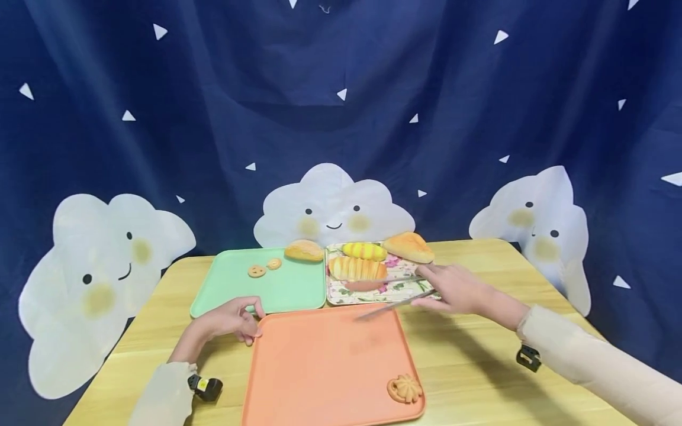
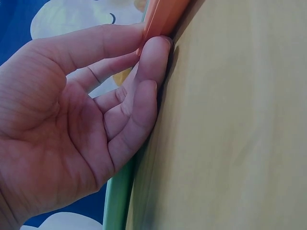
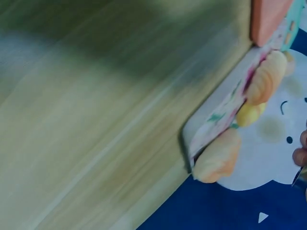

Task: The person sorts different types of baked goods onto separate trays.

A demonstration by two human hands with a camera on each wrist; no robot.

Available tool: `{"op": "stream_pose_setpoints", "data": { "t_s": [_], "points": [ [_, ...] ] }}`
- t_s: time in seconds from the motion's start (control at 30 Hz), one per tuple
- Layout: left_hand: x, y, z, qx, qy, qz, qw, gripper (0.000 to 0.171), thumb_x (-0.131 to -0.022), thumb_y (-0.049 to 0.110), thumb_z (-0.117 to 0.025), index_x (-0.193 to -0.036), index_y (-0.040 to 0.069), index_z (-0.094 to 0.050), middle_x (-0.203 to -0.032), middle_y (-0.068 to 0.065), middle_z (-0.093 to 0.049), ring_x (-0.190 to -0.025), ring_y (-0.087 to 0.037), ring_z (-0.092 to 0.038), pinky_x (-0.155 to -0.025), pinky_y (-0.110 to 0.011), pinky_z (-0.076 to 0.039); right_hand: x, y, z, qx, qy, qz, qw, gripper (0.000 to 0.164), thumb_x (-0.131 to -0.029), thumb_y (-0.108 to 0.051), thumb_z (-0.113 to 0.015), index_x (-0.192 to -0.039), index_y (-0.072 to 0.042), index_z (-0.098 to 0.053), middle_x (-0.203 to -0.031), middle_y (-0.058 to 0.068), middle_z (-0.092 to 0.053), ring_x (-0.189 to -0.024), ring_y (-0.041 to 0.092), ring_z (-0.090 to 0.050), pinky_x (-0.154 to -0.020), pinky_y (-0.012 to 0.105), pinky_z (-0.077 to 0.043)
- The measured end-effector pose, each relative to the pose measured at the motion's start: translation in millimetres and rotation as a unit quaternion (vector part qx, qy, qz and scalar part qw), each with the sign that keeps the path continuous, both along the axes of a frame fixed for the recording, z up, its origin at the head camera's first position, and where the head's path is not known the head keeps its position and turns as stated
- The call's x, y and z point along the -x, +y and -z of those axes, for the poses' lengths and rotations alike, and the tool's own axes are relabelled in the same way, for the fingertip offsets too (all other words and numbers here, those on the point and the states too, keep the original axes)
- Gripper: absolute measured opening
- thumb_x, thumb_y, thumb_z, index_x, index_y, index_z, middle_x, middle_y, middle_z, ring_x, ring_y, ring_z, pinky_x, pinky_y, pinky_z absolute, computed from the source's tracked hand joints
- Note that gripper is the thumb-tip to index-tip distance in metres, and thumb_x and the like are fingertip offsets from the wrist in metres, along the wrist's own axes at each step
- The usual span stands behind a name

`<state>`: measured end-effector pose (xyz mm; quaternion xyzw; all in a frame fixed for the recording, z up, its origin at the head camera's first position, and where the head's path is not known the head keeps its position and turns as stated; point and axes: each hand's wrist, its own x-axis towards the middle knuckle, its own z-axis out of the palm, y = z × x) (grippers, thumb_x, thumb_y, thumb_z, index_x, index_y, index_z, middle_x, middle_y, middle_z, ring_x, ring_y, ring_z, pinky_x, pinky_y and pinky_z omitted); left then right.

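I find the orange tray (image 1: 319, 361) lying nearest on the wooden table (image 1: 479, 378), with a flower-shaped cookie (image 1: 408, 389) overlapping a round cookie (image 1: 392, 390) in its near right corner. At its far left corner, my remote left-wrist feed confirms the left hand (image 1: 231, 320) pinching the rim between thumb and fingers. The right hand (image 1: 453, 288), to the right, grips a pair of metal tongs (image 1: 395, 306) with bent fingers; the tongs' arms stand apart, one reaching over the far edge of the orange tray, the other across the floral tray (image 1: 341, 296). By the latter arm I note a brownish patch (image 1: 366, 286), too blurred to identify. Beyond, on the left, the green tray (image 1: 229, 293) carries two small cookies (image 1: 257, 271) near its middle and a bun (image 1: 303, 251) at its far right corner. On the right, just beside it, the floral tray bears a striped bread (image 1: 357, 269), a yellow bread (image 1: 364, 251) behind that, and a golden bread (image 1: 409, 247) at the far right, overhanging the rim. Farthest off I record a dark blue curtain (image 1: 373, 136) printed with white clouds (image 1: 333, 195).
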<state>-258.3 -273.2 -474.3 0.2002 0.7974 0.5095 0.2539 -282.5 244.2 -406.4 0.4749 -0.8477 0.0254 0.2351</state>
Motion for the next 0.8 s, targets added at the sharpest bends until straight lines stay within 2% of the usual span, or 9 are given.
{"op": "stream_pose_setpoints", "data": {
  "t_s": [0.07, 0.13, 0.37, 0.6, 0.8],
  "points": [
    [-2.6, -2.8, 0.1, -0.002, -0.001, 0.005, 1.0, 0.03, -0.089, 0.0, -0.068, -0.106, -0.012, -0.047, -0.07, -0.009, -0.069, -0.064, -0.018, -0.069, -0.057, -0.026, -0.048, -2.1, 10.4, 4.1, -0.017, -0.004, -0.046, 0.999, 0.049, -0.093, -0.057, -0.065, -0.108, -0.011, -0.055, -0.078, -0.008, -0.054, -0.06, 0.002, -0.043, -0.052, 0.022, -0.039],
    [-4.1, -4.4, 0.3, -0.007, -0.003, 0.009, 0.9999, 0.03, -0.09, 0.0, -0.068, -0.106, -0.013, -0.046, -0.069, -0.009, -0.069, -0.064, -0.018, -0.069, -0.057, -0.025, -0.047, -2.8, 16.9, 7.5, -0.028, -0.01, -0.085, 0.996, 0.045, -0.095, -0.055, -0.064, -0.106, -0.012, -0.055, -0.077, -0.009, -0.05, -0.062, -0.001, -0.037, -0.054, 0.018, -0.035],
    [-3.4, -5.7, -0.7, -0.003, -0.002, 0.005, 1.0, 0.031, -0.089, 0.001, -0.068, -0.106, -0.013, -0.046, -0.068, -0.006, -0.068, -0.064, -0.017, -0.07, -0.057, -0.025, -0.047, -7.5, 24.0, 17.2, -0.054, -0.016, -0.18, 0.982, 0.042, -0.099, -0.053, -0.057, -0.105, -0.012, -0.055, -0.078, -0.013, -0.045, -0.065, -0.004, -0.034, -0.056, 0.013, -0.032],
    [-0.8, -2.8, -1.3, 0.0, -0.003, 0.004, 1.0, 0.03, -0.089, 0.002, -0.068, -0.107, -0.011, -0.048, -0.07, -0.008, -0.07, -0.065, -0.019, -0.07, -0.057, -0.026, -0.048, -16.4, 25.1, 21.7, -0.074, -0.019, -0.227, 0.971, 0.046, -0.103, -0.057, -0.042, -0.097, -0.013, -0.053, -0.073, -0.011, -0.038, -0.064, -0.003, -0.024, -0.054, 0.011, -0.022],
    [0.9, -0.7, -1.8, 0.009, -0.004, -0.003, 1.0, 0.03, -0.088, 0.001, -0.069, -0.107, -0.01, -0.048, -0.073, -0.009, -0.072, -0.065, -0.018, -0.07, -0.057, -0.026, -0.05, -17.7, 30.4, 26.3, -0.089, 0.023, -0.223, 0.971, 0.048, -0.103, -0.059, -0.041, -0.095, -0.013, -0.054, -0.073, -0.011, -0.038, -0.063, -0.001, -0.026, -0.054, 0.013, -0.024]
  ]
}}
